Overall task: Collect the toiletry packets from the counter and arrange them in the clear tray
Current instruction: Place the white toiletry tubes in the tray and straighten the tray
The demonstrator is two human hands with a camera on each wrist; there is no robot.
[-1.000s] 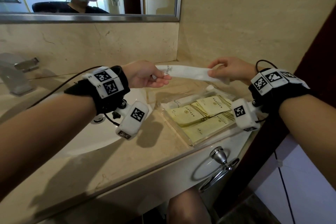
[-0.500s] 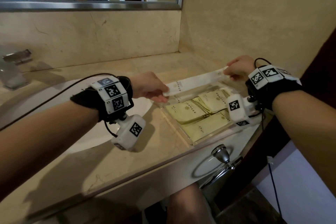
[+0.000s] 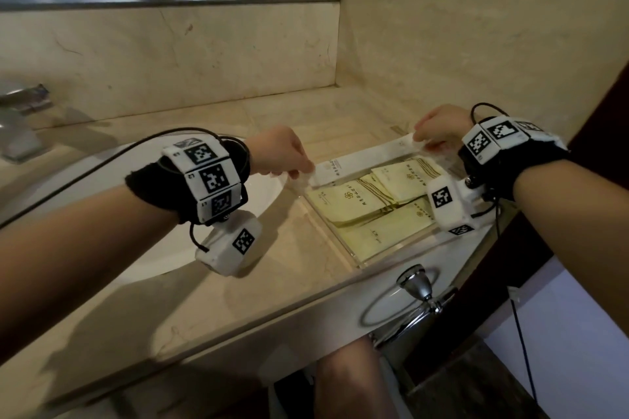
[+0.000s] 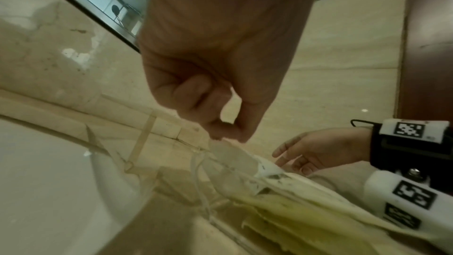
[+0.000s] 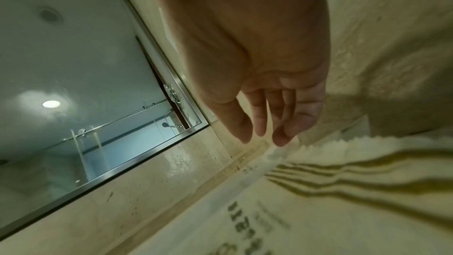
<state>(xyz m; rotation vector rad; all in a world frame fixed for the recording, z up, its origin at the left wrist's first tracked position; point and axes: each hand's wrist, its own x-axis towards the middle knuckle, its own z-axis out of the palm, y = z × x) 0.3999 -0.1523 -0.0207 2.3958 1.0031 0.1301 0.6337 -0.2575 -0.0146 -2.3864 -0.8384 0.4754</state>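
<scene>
As the head camera looked down, the left hand (image 3: 286,155) and right hand (image 3: 439,127) each pinched an end of a long white packet (image 3: 366,163) over the far edge of the clear tray (image 3: 360,260), which sat at the counter's (image 3: 238,282) right front corner, stocked with yellow packets (image 3: 347,202). From the left wrist, thumb and forefinger gripped the crinkled end (image 4: 230,148). From the right wrist, the fingers (image 5: 284,133) looked nearly straight, their hold unclear. Uneven release could leave the strip propped on the rim.
</scene>
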